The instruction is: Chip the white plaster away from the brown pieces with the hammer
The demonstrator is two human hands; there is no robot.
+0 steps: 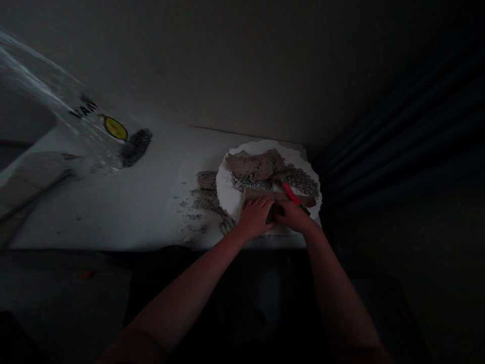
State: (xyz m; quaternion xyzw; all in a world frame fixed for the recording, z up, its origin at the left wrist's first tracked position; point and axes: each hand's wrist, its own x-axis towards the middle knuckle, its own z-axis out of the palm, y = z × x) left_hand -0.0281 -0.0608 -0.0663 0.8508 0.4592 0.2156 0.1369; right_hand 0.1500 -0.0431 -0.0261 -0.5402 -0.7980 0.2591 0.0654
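Observation:
A round white foam block (229,194) lies on a white table, covered with brown perforated pieces (253,165) and grey crumbs. My left hand (255,216) rests fingers down on a brown piece (261,194) at the block's near edge, pressing it. My right hand (293,216) is closed round the handle of a red tool (290,192), whose tip points up and left toward the grey debris (301,179). The two hands touch each other at the block's front edge.
A clear plastic bag (76,119) with black lettering, a yellow mark and dark grit inside hangs over the table's left side. Another brown fragment (206,179) and scattered dust lie left of the block. Dark curtains stand at right, a wall behind.

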